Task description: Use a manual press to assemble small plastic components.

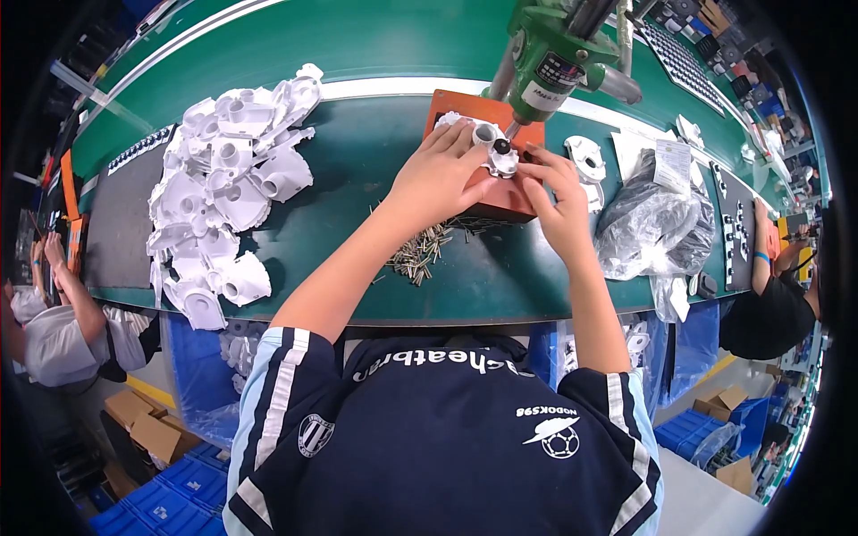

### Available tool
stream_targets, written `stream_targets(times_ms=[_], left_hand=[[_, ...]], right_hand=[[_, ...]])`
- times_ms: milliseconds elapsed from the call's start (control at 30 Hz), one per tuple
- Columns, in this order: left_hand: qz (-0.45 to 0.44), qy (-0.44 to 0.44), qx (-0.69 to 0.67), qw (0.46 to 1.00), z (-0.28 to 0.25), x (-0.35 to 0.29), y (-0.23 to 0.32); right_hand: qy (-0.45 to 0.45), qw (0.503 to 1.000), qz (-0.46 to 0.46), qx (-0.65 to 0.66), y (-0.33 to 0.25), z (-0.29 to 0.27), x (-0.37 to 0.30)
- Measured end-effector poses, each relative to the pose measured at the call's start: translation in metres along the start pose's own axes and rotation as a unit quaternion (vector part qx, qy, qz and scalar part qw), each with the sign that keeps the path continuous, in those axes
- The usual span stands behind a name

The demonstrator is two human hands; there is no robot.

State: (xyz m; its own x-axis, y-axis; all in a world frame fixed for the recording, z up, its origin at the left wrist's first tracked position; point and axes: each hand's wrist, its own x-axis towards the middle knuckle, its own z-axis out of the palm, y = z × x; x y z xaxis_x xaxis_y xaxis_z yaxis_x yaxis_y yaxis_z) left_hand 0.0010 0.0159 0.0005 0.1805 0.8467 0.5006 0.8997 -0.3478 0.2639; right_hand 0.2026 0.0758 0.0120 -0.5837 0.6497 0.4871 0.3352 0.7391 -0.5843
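A white moulded plastic part (484, 135) with a round tube and a black round piece (502, 146) sits on an orange fixture block (451, 101). My left hand (440, 171) lies over its left side, fingers curled on it and thumb along its near edge. From the right, my right hand (560, 198) meets the part's right edge with bent fingers; its exact contact is partly hidden. The spindle of a green bench press (547, 76) comes down just above the black piece. Many thin metal pins (420, 255) lie heaped beside the block, under my left forearm.
A tall pile of white plastic parts (234, 174) covers the bench's left side. To the right lie loose white parts (585, 159) and a clear plastic bag (652, 228). Blue bins (198, 366) stand below the front edge. Other people work at both sides.
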Motion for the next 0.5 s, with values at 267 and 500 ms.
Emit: stream_targets(times_ms=[267, 500], left_hand=[[-0.006, -0.008, -0.006, 1.000, -0.008, -0.006, -0.004], [-0.008, -0.002, -0.002, 1.000, -0.001, -0.001, -0.001]], right_hand=[[0.188, 0.961, 0.082, 0.183, 0.010, -0.066, 0.062], [0.219, 0.870, 0.139, 0.419, -0.015, -0.130, 0.218]])
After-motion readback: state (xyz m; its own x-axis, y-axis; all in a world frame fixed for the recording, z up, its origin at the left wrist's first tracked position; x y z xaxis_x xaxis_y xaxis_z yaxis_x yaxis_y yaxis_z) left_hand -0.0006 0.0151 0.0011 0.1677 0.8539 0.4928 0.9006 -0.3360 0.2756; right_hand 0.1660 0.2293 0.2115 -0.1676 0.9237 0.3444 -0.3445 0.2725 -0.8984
